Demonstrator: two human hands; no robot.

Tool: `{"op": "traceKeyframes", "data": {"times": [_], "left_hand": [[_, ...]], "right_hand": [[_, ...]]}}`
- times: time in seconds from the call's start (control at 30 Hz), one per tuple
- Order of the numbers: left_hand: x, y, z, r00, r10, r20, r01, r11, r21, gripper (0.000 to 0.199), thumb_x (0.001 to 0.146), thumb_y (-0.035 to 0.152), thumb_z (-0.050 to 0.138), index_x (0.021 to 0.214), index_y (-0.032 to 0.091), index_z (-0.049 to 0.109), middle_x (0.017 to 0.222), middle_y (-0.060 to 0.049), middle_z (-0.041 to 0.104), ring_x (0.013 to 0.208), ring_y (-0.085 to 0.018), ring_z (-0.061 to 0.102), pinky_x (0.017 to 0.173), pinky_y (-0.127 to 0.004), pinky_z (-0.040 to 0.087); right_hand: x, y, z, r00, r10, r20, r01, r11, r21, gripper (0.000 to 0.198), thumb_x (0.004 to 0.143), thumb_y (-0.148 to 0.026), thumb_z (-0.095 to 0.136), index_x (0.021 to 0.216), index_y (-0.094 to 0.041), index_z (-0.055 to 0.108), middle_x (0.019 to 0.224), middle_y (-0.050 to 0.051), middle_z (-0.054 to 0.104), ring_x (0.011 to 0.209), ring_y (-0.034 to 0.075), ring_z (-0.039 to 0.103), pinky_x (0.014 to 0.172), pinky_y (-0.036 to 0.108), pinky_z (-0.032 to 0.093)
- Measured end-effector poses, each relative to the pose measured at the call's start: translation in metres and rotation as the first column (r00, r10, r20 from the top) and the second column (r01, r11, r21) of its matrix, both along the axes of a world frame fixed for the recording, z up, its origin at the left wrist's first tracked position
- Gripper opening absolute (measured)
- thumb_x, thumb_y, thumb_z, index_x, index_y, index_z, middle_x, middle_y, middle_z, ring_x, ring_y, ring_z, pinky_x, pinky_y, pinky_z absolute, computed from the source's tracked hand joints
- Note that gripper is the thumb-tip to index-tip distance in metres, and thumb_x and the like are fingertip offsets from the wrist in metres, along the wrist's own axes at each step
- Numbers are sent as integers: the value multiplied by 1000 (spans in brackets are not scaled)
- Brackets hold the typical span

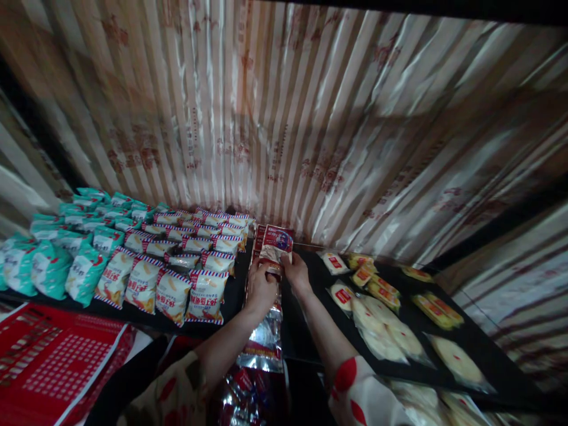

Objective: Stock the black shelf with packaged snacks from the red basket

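A red snack packet (278, 238) with a white lower part and a printed blue picture is held near the back of the black shelf. My right hand (296, 274) grips its lower right edge with the fingers closed. My left hand (262, 289) is closed at its lower left edge, partly covering it. Under my hands runs a row of shiny red and silver packets (261, 340), reaching toward the shelf's front. Another red packet shows just behind the held one.
To the left stand rows of white shrimp-snack bags (207, 296) and teal bags (84, 275). On the right lie small yellow packs (384, 291) and flat round pale packs (386, 328). A striped plastic curtain (275, 118) hangs behind the shelf. Red printed packaging (57, 361) lies lower left.
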State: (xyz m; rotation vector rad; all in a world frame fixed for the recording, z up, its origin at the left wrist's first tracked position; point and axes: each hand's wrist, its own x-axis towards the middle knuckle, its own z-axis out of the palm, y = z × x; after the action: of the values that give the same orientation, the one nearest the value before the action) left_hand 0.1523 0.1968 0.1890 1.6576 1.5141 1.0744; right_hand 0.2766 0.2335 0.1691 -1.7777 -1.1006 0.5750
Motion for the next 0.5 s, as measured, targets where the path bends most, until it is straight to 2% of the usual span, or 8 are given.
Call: {"op": "traceKeyframes", "data": {"times": [0.1,0.23,0.37,0.5], "left_hand": [[7,23,1,999,33,-18,-34,999,-35,37,72,3,47,100,10,69,121,-13,60,119,-22,52,108,-31,36],[12,46,1,997,51,-64,-52,999,-12,35,72,3,46,96,10,70,115,-13,63,114,-22,55,103,-30,40],[16,61,0,990,43,-137,-45,999,-14,33,73,4,46,94,11,70,115,-13,63,112,-21,55,102,-30,40],[20,68,1,978,19,-209,-24,999,-21,33,75,8,45,96,9,70,112,-15,63,115,-22,53,104,-31,36]], "right_hand": [[3,23,3,995,2,100,2,999,-48,35,83,-35,49,106,-13,63,96,12,71,86,22,66,74,28,48],[2,44,6,971,2,239,27,993,-119,34,85,-31,49,113,-14,61,102,11,70,94,22,65,81,27,47],[0,57,8,943,0,334,62,982,-177,40,87,-29,48,125,-17,55,111,11,68,101,22,64,84,28,46],[-1,66,10,907,35,420,89,958,-274,41,89,-32,44,126,-20,55,110,11,68,101,23,64,85,31,47]]}}
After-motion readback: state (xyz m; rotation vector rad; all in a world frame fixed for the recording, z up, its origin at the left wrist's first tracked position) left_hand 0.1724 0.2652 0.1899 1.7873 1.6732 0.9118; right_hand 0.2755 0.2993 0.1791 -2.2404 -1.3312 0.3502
